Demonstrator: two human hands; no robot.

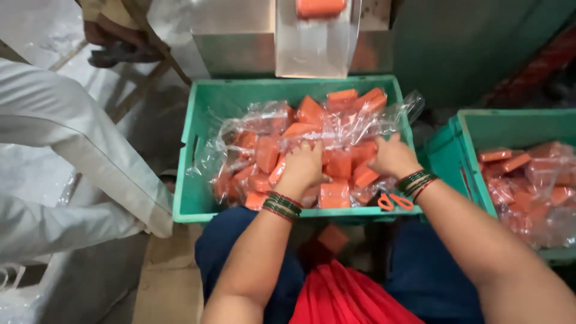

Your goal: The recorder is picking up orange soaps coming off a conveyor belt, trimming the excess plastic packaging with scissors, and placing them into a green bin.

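Note:
A green plastic crate (195,180) in front of me is lined with a clear plastic bag (258,117) and holds several orange rectangular bars (334,195). My left hand (302,166) is down in the pile with its fingers curled around bars and plastic. My right hand (392,157) presses on the bars and the bag near the crate's right side. Both wrists wear green and red bangles. Whether either hand has lifted a bar cannot be told.
A metal chute (315,42) above the crate carries another orange bar (321,7). Orange-handled scissors (395,202) lie on the crate's front rim. A second green crate (474,129) with bagged bars stands at the right. A person in white clothing (72,150) sits at the left.

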